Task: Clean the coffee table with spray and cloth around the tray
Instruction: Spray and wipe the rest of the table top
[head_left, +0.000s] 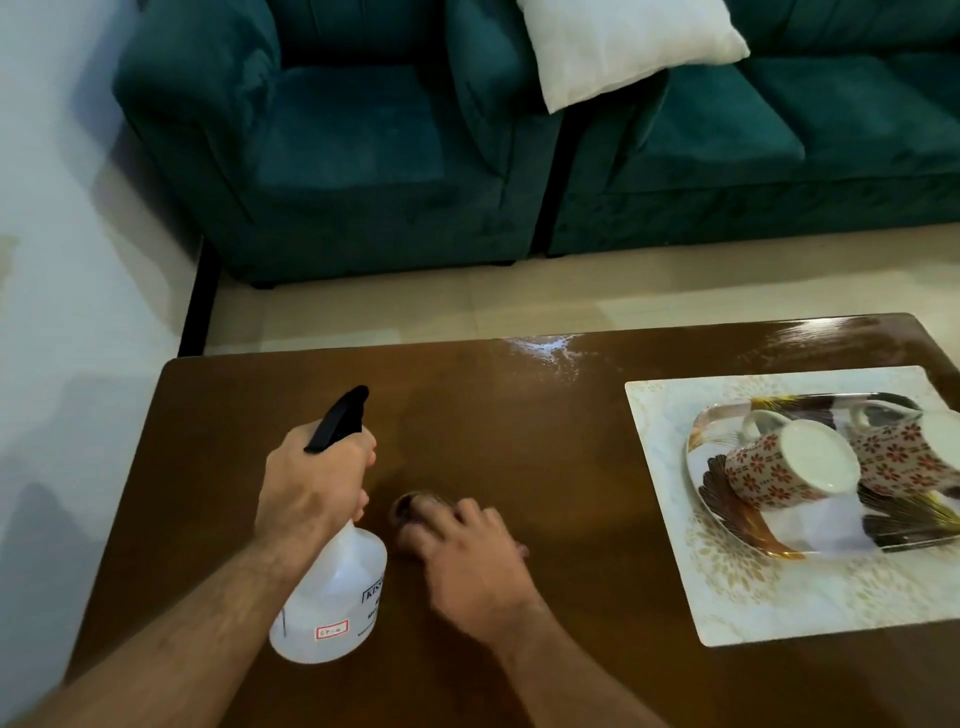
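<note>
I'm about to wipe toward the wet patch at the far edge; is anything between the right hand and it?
Nothing visible: bare tabletop lies between the right hand and the wet patch. The tray with mugs sits off to the right.

You've got a teal armchair (358, 140) past the table's far edge, with a matching teal sofa (769, 150) right beside it and a white cushion (623, 47) propped where the two meet. Two floral mugs (795, 467) lie tipped on their sides near the right edge, over a white patterned mat (670, 467).
</note>
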